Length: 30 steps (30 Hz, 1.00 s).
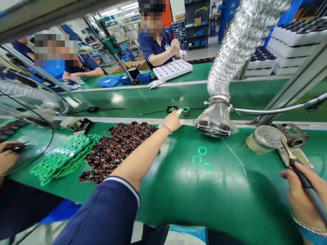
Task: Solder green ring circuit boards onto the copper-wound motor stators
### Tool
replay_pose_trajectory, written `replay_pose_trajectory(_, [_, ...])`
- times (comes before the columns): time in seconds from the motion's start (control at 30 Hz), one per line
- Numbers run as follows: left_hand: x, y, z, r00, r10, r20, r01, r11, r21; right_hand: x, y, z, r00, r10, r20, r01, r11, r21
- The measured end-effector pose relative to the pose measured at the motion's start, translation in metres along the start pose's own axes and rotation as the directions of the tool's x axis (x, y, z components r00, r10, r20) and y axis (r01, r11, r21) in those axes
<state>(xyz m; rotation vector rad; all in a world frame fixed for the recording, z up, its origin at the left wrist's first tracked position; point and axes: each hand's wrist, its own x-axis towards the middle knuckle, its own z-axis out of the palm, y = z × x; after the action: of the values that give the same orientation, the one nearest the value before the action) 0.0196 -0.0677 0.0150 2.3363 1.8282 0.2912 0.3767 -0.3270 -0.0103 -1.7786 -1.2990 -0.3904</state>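
Note:
My left hand [172, 121] reaches over the bench's back rail, white covers on its fingertips. Its thumb and finger are apart, right beside a small round wound motor core with a green ring board [186, 111] on the green belt. Whether they touch is hard to make out. In my right hand [304, 190] is a soldering iron [301, 173] with a dark handle. Its metal tip points at the rim of a round tub [265, 137] of greyish material. Three loose green ring boards [202, 150] lie on the bench between my hands.
Rows of copper-wound motor cores [114, 146] and a heap of green ring boards [63, 156] lie left. A fume hood [214, 122] hangs from a silver duct [235, 44]. Thin wire [236, 158] lies below it. A neighbour's hand [9, 154] is far left; other workers sit across the belt.

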Motion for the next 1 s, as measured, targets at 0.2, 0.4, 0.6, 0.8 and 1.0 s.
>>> replay_pose_trajectory(0.2, [-0.150, -0.067, -0.027, 0.993, 0.113, 0.016, -0.114, 0.973, 0.200, -0.037, -0.052, 0.026, 0.612, -0.626, 0.484, 0.344, 0.761, 0.550])
replay_pose_trajectory(0.4, [-0.206, -0.080, -0.021, 0.998, -0.021, -0.052, 0.031, 0.978, 0.207, -0.054, -0.107, 0.074, 0.491, -0.647, 0.583, 0.344, 0.759, 0.553])
replay_pose_trajectory(0.6, [-0.192, -0.068, -0.023, 0.991, -0.043, -0.128, 0.082, 0.945, 0.316, -0.070, -0.111, 0.064, 0.485, -0.655, 0.579, 0.325, 0.750, 0.576])
replay_pose_trajectory(0.8, [-0.187, -0.057, -0.020, 0.993, 0.075, -0.093, -0.044, 0.955, 0.294, -0.083, -0.102, 0.015, 0.341, -0.699, 0.628, 0.160, 0.702, 0.694])
replay_pose_trajectory(1.0, [-0.243, 0.017, -0.002, 0.937, 0.333, 0.107, -0.325, 0.942, -0.086, -0.093, -0.105, 0.009, 0.451, -0.624, 0.639, 0.140, 0.756, 0.639])
